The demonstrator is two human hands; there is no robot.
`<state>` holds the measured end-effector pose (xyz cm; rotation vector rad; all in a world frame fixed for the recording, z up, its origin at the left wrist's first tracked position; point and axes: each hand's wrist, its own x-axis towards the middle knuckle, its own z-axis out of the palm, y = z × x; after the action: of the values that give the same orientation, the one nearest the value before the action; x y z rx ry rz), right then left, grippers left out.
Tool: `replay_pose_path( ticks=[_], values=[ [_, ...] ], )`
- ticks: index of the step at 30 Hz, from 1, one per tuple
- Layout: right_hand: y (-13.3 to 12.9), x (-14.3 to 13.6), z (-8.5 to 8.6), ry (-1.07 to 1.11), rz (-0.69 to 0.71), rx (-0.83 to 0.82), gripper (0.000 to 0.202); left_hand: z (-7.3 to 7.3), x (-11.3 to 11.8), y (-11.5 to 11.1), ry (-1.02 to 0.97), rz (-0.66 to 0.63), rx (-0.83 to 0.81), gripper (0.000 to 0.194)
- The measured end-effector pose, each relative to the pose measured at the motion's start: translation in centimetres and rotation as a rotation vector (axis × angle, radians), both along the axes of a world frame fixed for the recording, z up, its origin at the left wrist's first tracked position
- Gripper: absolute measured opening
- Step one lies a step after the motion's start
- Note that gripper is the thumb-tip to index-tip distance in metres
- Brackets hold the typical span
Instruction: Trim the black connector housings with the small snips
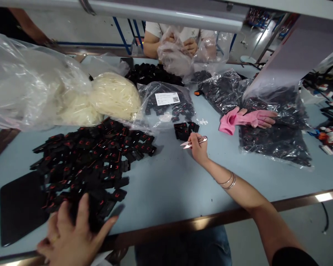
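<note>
My right hand (199, 148) is closed around a small pair of thread snips (186, 144), whose blades point left just above the table. Right behind it lies a small group of black plastic parts (180, 131). My left hand (74, 232) has its fingers spread at the near edge of a big spread of black parts with red marks (100, 151). Its fingertips reach over the nearest parts; whether they touch them I cannot tell. A flat black panel or tray (20, 207) lies to the left of that hand.
Bags of cream-coloured pieces (115, 96) stand back left. A labelled clear bag (166, 99) holds black parts. Pink gloves (246, 120) lie on dark bagged parts (274, 144). Across the table, a person's hands (190, 46) hold a clear plastic bag (173, 55).
</note>
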<state>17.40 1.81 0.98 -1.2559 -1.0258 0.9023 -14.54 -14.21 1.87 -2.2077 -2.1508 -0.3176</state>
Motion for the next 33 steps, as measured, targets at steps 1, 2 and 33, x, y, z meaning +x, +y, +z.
replay_pose_path(
  ticks=[1,2,33],
  values=[
    [-0.1,0.0,0.2,-0.001,0.000,0.003,0.042,-0.4,0.6,0.0,-0.015,0.121,0.066,0.096],
    [-0.1,-0.1,0.3,-0.005,0.000,0.010,0.041,-0.7,1.2,0.3,-0.029,0.172,0.095,0.092],
    [5.8,0.9,3.4,-1.490,0.392,-0.099,0.056,0.2,13.7,12.7,0.073,-0.670,0.019,0.055]
  ],
)
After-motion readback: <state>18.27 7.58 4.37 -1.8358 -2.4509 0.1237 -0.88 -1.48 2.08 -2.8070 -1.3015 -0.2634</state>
